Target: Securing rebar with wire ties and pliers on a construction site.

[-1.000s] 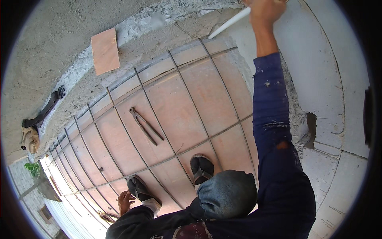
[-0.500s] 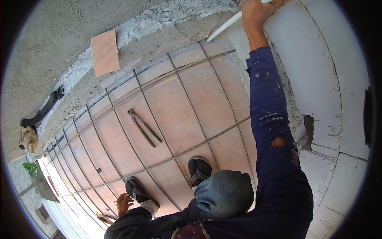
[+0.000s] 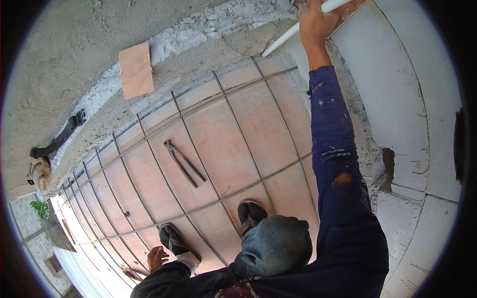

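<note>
My right arm reaches far up to the top of the view, where my right hand (image 3: 316,25) is closed round a white plastic pipe (image 3: 282,42). The pipe slants down to the left, its lower end by the edge of the rebar grid (image 3: 233,111). Low on the left, my left hand (image 3: 157,258) hangs beside a dark sandal (image 3: 173,238), fingers loosely bent and apart, with nothing visible in it. A pair of long-handled pincers (image 3: 184,164) lies on the pinkish boards (image 3: 218,134) among the bars.
Rough concrete (image 3: 89,44) runs along the far left, with a wooden board piece (image 3: 136,70) and a black strap (image 3: 57,136) on it. Pale blocks (image 3: 392,89) line the right side, broken by a hole (image 3: 388,169). A rounded grey-blue cloth shape (image 3: 276,246) covers part of the foreground.
The view has shifted slightly, so the floor and grid sit a little lower. The pipe shows more above my right hand, which keeps its hold. My left hand has barely moved.
</note>
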A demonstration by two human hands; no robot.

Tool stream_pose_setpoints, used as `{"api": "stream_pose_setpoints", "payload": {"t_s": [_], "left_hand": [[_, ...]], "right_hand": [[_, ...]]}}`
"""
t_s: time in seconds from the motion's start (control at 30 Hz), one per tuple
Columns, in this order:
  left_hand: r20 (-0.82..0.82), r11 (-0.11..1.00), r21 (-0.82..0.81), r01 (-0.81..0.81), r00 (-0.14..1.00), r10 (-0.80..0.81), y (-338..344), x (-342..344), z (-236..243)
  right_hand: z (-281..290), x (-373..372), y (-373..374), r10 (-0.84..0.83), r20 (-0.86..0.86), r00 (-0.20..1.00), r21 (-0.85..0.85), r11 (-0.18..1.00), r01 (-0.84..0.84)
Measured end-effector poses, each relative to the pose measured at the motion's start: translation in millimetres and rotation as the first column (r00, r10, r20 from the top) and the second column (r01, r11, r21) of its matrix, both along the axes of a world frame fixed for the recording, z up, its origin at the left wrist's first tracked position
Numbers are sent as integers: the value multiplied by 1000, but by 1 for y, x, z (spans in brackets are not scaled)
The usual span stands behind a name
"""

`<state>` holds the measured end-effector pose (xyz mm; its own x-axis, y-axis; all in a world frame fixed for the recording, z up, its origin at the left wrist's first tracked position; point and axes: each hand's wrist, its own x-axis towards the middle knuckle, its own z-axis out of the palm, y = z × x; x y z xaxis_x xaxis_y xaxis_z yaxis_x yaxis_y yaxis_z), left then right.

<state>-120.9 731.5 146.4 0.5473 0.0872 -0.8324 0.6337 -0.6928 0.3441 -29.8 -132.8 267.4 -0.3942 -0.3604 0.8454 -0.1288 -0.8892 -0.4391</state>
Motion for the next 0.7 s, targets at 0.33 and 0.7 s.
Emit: {"api": "stream_pose_setpoints", "payload": {"t_s": [0.33, 0.7], "left_hand": [[41, 999, 23, -28, 999, 27, 4, -4, 3], [524, 705, 303, 641, 506, -685, -123, 122, 131]], "right_hand": [[-9, -22, 7, 602, 272, 751, 412, 633, -656], [58, -40, 65, 633, 13, 774, 382, 712, -589]]}}
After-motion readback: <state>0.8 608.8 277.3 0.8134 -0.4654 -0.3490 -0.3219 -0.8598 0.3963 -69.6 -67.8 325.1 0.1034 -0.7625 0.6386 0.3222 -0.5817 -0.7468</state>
